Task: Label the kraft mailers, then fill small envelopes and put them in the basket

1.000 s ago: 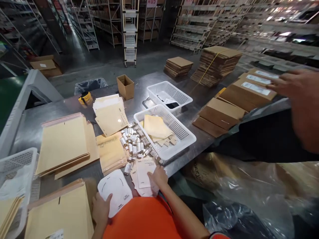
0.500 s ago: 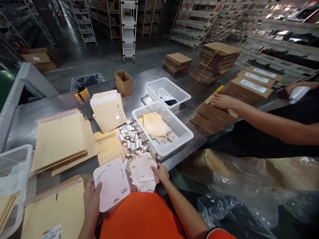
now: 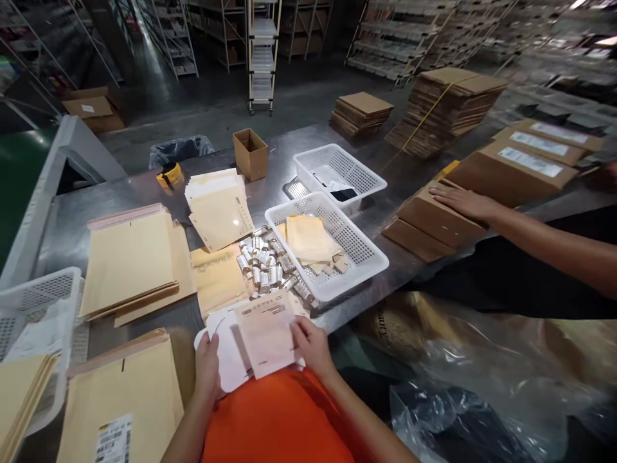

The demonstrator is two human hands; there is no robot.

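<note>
My left hand [image 3: 208, 366] grips the left edge of a white card with rounded corners [image 3: 228, 347], near the front edge of the table. My right hand [image 3: 312, 346] pinches the right edge of a pale printed sheet [image 3: 268, 334], held up over the right part of the card. Just beyond them lies a heap of small labelled glass bottles [image 3: 264, 265], beside a yellow padded envelope [image 3: 219, 280]. A white basket [image 3: 369, 267] to the right of the bottles holds yellow envelopes [image 3: 308, 238] and small cardboard pieces.
Large envelopes [image 3: 132, 263] and another basket [image 3: 72, 321] stand at the left. Beyond are more envelopes [image 3: 222, 212], an open box [image 3: 251, 156] and a second basket [image 3: 371, 180]. A co-worker's hand [image 3: 460, 200] rests on cartons [image 3: 429, 218] at the right.
My right hand has lifted a printed sheet and brought it left, over the card. The card has shifted right with my left hand. The view has turned slightly left.
</note>
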